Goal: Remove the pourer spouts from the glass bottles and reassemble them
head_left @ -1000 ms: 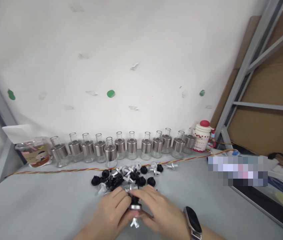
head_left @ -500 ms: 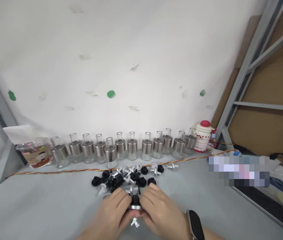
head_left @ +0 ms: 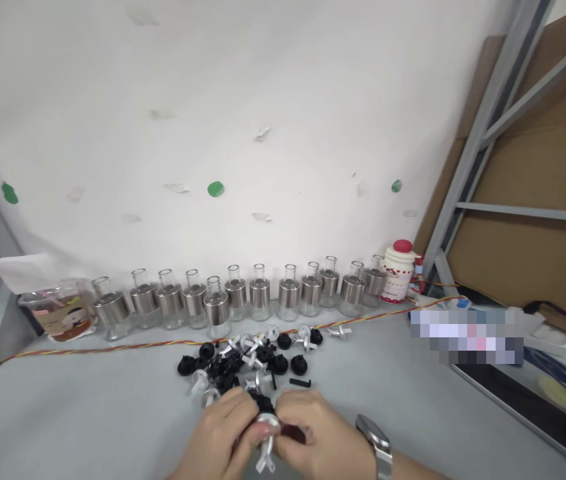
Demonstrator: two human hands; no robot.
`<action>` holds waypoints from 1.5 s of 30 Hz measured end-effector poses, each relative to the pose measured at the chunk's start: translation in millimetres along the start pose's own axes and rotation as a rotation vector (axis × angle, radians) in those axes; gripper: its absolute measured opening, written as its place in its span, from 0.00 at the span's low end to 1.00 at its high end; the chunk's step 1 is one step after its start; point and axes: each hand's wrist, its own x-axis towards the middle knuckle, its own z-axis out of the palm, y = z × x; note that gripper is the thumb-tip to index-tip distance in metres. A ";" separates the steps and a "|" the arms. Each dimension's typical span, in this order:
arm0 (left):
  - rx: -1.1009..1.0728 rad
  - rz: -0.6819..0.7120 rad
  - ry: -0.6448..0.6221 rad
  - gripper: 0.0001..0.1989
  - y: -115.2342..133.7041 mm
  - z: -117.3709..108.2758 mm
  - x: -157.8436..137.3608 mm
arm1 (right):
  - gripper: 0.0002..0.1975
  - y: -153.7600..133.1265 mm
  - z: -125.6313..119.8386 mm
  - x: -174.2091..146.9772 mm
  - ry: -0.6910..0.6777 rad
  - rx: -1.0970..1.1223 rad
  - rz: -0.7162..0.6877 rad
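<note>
My left hand [head_left: 223, 433] pinches a silver piece [head_left: 265, 460] with a round disc and a pronged stem; the prongs point down toward me. A black ribbed part [head_left: 264, 403] sits against the far side of the disc, between both hands. My right hand [head_left: 320, 430] is closed at the right side of the same piece, thumb and fingers bent in against it; its fingertips are partly hidden. Just beyond lies a pile of loose black caps [head_left: 299, 365] and silver pronged pieces [head_left: 261, 381]. A small black rod [head_left: 300, 383] lies beyond my right hand.
Several glass bottles with metal sleeves [head_left: 217, 308] stand in a row along the wall. A twisted red-yellow wire [head_left: 127, 346] runs before them. A drink cup [head_left: 65, 320] stands left, a white jar with red lid [head_left: 397, 275] right. A dark-edged tray [head_left: 513, 400] lies far right.
The silver piece has tilted in my hands, so more of its disc and prongs shows. My right wrist has turned. The black rod shows beyond my right hand. The view has shifted slightly.
</note>
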 end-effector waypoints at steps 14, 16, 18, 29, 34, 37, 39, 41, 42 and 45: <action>0.098 -0.057 -0.016 0.11 -7.7 16.5 -4.4 | 0.08 6.1 4.1 1.8 0.027 -0.039 0.126; 0.079 -0.025 -0.001 0.12 -5.9 17.5 -4.7 | 0.11 7.9 6.8 1.3 0.022 0.016 0.115; 0.025 -0.029 -0.001 0.12 -3.7 17.2 -4.8 | 0.14 8.9 8.1 1.7 0.021 0.071 0.102; -0.039 -0.154 -0.066 0.14 -8.2 5.8 -2.2 | 0.11 5.3 -0.8 7.7 0.048 0.447 0.183; -0.094 -0.341 0.038 0.15 -12.2 -7.2 0.3 | 0.10 11.8 -17.4 12.4 -0.105 1.204 0.327; -0.184 -0.275 0.028 0.16 -9.6 -9.4 3.2 | 0.15 15.1 -22.0 12.5 -0.212 1.501 0.325; -0.213 -0.180 -0.013 0.28 -8.7 -6.1 3.1 | 0.16 15.9 -20.7 11.9 -0.333 1.578 0.367; -0.214 -0.102 -0.021 0.25 -9.2 -0.6 1.3 | 0.17 15.6 -16.7 11.7 -0.424 1.570 0.453; -0.204 -0.085 -0.007 0.22 -9.6 2.1 0.1 | 0.19 15.2 -14.0 11.9 -0.428 1.538 0.497; -0.149 -0.143 0.045 0.10 -9.5 7.1 -2.3 | 0.24 13.8 -5.9 14.0 -0.278 1.369 0.593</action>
